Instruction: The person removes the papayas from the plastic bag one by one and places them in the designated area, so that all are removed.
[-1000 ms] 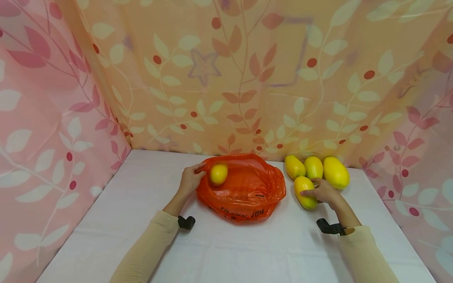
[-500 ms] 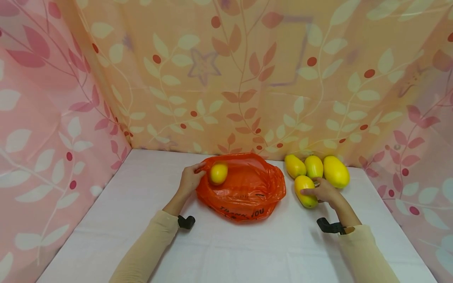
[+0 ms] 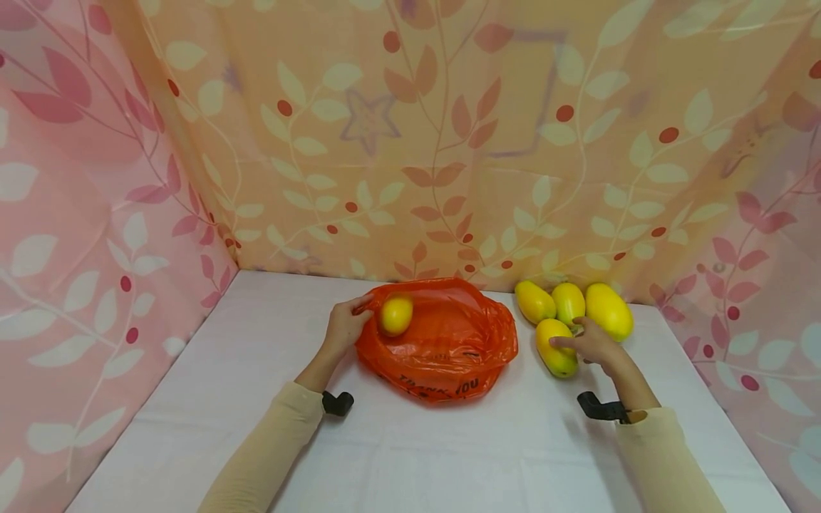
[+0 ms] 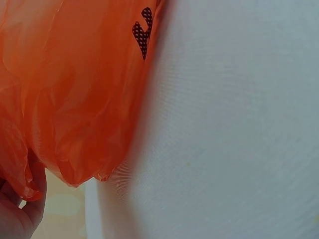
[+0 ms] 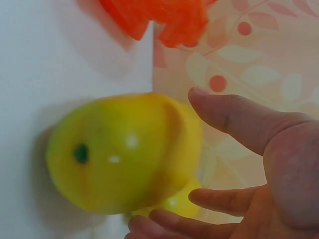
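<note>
Head view: left fingers (image 3: 355,306) pinch the orange bag (image 3: 442,338); right fingers (image 3: 584,326) spread loosely beside a yellow fruit (image 3: 555,358).

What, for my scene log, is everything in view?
plastic bag: one, orange-red, centre
bagged fruit: one, yellow, bag's left part
back fruits: three, yellow, right of the bag, far edge
front fruit: one, yellow-green, in front of them
tablecloth: one, white, under the bag
hangings: count unclear, pink and peach, back and sides
wrist devices: two, black, one per wrist
sleeves: two, beige, lower left and right
left hand: one, bare, pinching the bag's left edge
right hand: one, bare, beside the front fruit
</note>
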`<state>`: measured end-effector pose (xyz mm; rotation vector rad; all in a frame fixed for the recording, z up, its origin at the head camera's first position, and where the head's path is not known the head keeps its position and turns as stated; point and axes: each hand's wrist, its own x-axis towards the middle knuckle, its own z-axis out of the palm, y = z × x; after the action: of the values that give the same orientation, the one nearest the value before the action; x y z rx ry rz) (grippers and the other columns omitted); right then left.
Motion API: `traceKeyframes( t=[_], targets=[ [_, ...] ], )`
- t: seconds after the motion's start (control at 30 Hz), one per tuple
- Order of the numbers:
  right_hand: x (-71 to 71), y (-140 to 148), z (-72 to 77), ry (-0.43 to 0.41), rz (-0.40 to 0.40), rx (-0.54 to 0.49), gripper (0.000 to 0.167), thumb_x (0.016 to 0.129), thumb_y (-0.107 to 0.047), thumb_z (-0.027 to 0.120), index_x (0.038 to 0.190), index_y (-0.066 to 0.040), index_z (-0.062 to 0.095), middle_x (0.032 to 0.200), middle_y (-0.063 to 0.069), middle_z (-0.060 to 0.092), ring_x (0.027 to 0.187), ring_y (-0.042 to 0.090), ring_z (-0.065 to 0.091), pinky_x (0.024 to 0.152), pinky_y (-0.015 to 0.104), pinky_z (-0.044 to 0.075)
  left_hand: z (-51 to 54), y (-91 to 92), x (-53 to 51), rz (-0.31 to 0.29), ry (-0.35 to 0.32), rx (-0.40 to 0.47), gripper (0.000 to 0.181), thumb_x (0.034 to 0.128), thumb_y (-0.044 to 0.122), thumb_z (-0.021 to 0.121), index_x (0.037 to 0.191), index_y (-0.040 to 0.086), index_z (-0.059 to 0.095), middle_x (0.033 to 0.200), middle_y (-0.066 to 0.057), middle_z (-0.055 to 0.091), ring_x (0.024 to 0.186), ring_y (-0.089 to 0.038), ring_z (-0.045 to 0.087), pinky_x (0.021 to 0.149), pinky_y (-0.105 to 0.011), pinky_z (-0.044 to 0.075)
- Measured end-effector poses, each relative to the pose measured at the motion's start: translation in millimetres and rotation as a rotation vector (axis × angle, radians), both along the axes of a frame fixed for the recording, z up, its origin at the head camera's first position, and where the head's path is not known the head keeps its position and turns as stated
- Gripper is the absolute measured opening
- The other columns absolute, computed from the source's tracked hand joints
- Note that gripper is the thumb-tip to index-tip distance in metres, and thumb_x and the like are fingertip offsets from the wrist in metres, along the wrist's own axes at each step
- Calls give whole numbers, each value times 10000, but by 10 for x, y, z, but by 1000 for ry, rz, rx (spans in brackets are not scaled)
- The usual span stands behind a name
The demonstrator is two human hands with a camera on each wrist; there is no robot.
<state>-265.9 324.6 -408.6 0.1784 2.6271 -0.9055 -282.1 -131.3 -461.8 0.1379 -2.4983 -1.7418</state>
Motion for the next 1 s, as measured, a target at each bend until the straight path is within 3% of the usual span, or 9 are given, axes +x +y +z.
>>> traceKeyframes(
  t=[0.47,0.87,1.0],
  targets=[
    [13,-220,341,146,-20,-36,923,898,-501,624,1494,70,212,1392,360,371,1181,467,447,990,567,472,2,11,-4,6,-6,2,389,927,71,599,1315,51,614,1375,-172,580,1345,-308,485,1089,-431,433],
    [-57,-581,501,275,47,-121,752,922,-438,621,1470,2,353,1376,307,453,1221,439,462,992,515,497,-28,10,-20,32,4,24,364,935,94,583,1294,59,635,1362,-160,594,1320,-301,504,1068,-433,459],
    [-87,-696,521,301,73,-139,716,927,-419,622,1458,-3,381,1350,288,492,1212,418,481,948,448,528,-31,13,-15,44,-3,31,359,933,100,591,1286,65,643,1356,-153,601,1312,-297,513,1065,-427,463]
  ],
)
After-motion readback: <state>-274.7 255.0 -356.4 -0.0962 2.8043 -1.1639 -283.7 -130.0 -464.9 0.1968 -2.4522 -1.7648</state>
